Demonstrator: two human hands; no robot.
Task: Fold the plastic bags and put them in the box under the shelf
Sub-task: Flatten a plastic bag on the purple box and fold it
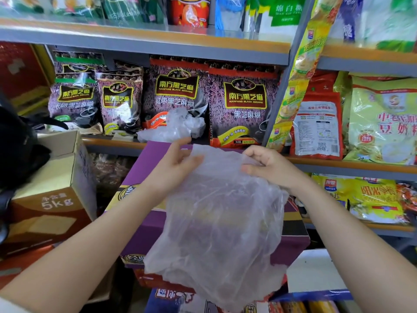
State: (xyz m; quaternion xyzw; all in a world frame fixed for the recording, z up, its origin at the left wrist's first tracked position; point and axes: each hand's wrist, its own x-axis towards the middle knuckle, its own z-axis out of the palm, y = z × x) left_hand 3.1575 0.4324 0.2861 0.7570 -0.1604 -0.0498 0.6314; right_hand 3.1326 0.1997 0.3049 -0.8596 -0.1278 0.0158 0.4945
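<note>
A clear plastic bag (221,222) hangs in front of me, held up by its top edge. My left hand (178,163) pinches the bag's upper left corner, and my right hand (266,166) grips its upper right corner. The bag drapes down over a purple box (144,222) that stands below the shelf edge. More crumpled clear plastic bags (173,127) lie on the shelf behind, in front of the dark sesame packets.
Grey shelves (158,48) hold dark sesame packets (243,102) and yellow and red food packs (381,123). A brown 5kg cardboard box (54,188) stands at the left with a black bag (15,150) on it. Red and blue boxes (171,294) sit below.
</note>
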